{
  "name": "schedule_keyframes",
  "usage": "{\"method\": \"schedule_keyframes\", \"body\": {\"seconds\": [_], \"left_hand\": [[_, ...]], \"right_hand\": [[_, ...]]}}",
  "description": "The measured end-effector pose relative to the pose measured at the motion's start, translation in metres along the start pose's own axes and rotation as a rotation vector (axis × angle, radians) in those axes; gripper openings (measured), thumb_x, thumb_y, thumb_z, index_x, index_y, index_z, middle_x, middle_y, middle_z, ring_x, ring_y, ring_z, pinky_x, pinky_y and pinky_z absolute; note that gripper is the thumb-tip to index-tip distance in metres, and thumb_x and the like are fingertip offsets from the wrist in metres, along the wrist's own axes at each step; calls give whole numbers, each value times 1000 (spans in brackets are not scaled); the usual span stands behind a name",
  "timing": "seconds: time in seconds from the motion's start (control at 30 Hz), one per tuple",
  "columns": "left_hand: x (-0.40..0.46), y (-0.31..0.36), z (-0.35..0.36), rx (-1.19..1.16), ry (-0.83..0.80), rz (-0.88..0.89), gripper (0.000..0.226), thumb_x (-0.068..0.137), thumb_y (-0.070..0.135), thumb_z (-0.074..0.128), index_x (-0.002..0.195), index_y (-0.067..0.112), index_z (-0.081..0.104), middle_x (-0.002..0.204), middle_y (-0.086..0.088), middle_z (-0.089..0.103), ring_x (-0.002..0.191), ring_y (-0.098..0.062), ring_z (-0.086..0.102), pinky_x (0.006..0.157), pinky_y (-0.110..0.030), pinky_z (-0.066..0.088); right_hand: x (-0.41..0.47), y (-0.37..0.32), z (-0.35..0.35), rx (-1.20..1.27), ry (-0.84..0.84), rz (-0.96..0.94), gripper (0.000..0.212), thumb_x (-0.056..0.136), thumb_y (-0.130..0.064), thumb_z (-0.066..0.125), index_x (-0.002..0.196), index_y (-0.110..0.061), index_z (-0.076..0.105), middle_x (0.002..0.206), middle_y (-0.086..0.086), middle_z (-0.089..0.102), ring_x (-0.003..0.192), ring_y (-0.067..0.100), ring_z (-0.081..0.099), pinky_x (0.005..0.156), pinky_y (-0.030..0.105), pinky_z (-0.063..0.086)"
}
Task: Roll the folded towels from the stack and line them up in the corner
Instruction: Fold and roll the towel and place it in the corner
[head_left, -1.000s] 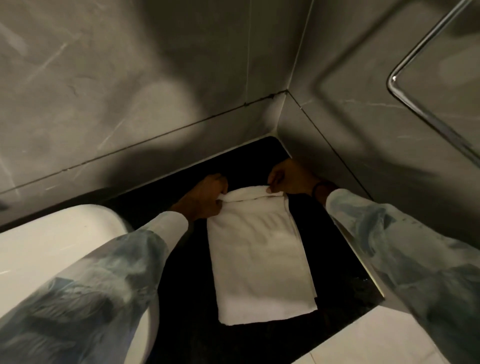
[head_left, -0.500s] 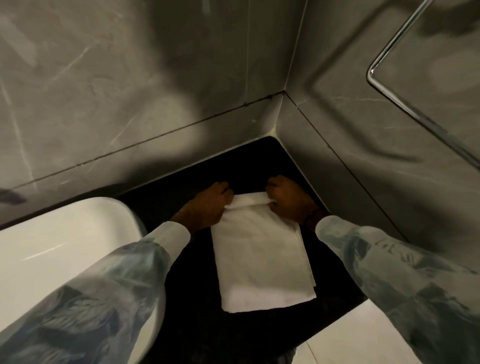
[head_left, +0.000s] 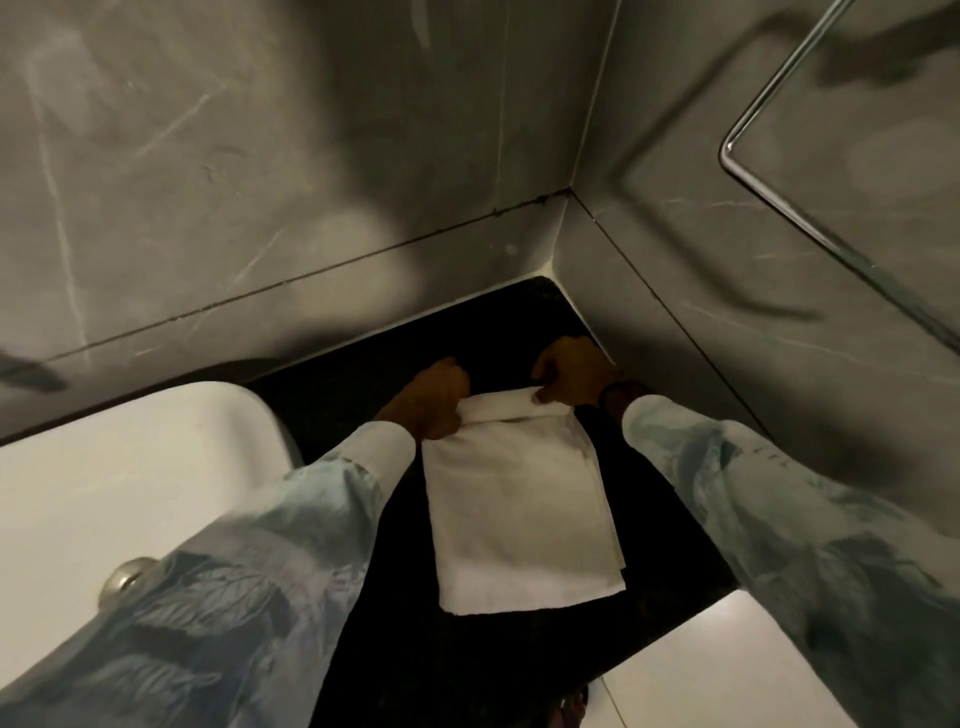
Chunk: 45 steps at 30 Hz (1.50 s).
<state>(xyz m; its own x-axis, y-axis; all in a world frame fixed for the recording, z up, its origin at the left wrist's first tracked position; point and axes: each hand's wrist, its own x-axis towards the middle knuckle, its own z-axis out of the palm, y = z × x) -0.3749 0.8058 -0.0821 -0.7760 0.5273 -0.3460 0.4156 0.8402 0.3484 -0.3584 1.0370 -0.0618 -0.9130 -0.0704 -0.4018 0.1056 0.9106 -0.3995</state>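
A white folded towel (head_left: 519, 509) lies flat on the black countertop (head_left: 395, 654), its long side running away from me. Its far end is curled into a small roll (head_left: 506, 405). My left hand (head_left: 436, 397) grips the left end of that roll. My right hand (head_left: 569, 382) grips the right end, close to the side wall. The corner of the counter (head_left: 540, 296) lies just beyond both hands and holds no towels. No stack of towels is in view.
A white basin (head_left: 130, 493) with a metal knob (head_left: 122, 577) sits left of the towel. Grey marble walls (head_left: 311, 182) meet behind the corner. A glass panel with a metal edge (head_left: 779, 202) hangs at the upper right. Pale floor tile (head_left: 701, 670) shows below the counter edge.
The roll at the towel's far end has grown slightly thicker under both hands. The view has shifted a little; the flat part of the towel looks shorter.
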Motion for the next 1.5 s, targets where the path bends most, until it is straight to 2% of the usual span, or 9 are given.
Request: {"method": "schedule_keyframes", "body": {"seconds": [0.13,0.33,0.5,0.7,0.83,0.97,1.1,1.3,1.5], "left_hand": [[-17,6,13,19,77,2,45,74,12,73,115,11,54,129,-11,49,112,-33,56,91,-39,50],[-34,16,31,8,203,-39,49,78,10,66,122,12,45,127,-13,48,98,-35,61,79,-40,52],[-18,2,5,-141,-68,-82,58,80,20,71,133,13,49,133,-12,53,120,-29,54,100,-35,44],[-22,1,4,-247,-174,-145,29,87,19,66,115,13,63,110,-10,65,81,-21,69,64,-24,58],[-32,10,15,-96,-75,-130,29,78,25,74,104,20,64,113,-4,60,99,-22,62,85,-31,54],[-51,28,27,-82,74,-223,29,70,30,78,92,25,60,104,-1,62,92,-22,61,82,-36,54],[-73,41,48,-56,189,-238,30,80,28,70,106,20,60,110,-4,63,97,-24,61,79,-31,47],[-67,23,18,-212,46,-174,14,77,23,75,89,19,70,99,-3,70,93,-21,68,83,-33,57],[-72,19,37,-105,-30,-178,47,79,25,73,123,19,59,130,-8,54,120,-28,53,101,-40,48]], "right_hand": [[-10,-2,7,-80,-80,-49,37,77,-30,79,112,-20,71,121,5,67,113,28,61,98,37,49],[-27,2,17,-226,93,-132,30,76,-42,72,103,-31,68,111,-4,68,112,24,57,101,42,38],[-44,-3,28,-347,160,-273,24,74,-31,72,94,-19,67,106,4,66,104,28,59,94,42,35],[-66,3,49,-351,238,-528,16,62,-13,81,69,-9,67,85,11,68,73,36,65,63,39,51],[-65,2,38,-191,62,-366,15,71,-20,79,77,-9,70,97,11,65,90,33,63,73,33,47],[-58,-2,19,39,-50,-134,22,69,-32,85,76,-13,76,84,5,72,79,20,68,74,30,55],[-64,-1,25,49,-53,-143,42,68,-23,86,106,-16,70,108,5,71,99,21,66,90,35,55],[-85,0,45,-74,57,-224,38,75,-24,80,109,-15,66,117,9,62,110,29,57,95,38,48],[-108,-9,49,-200,94,-346,32,76,-18,76,105,-10,66,121,10,61,113,29,55,96,34,44]]}}
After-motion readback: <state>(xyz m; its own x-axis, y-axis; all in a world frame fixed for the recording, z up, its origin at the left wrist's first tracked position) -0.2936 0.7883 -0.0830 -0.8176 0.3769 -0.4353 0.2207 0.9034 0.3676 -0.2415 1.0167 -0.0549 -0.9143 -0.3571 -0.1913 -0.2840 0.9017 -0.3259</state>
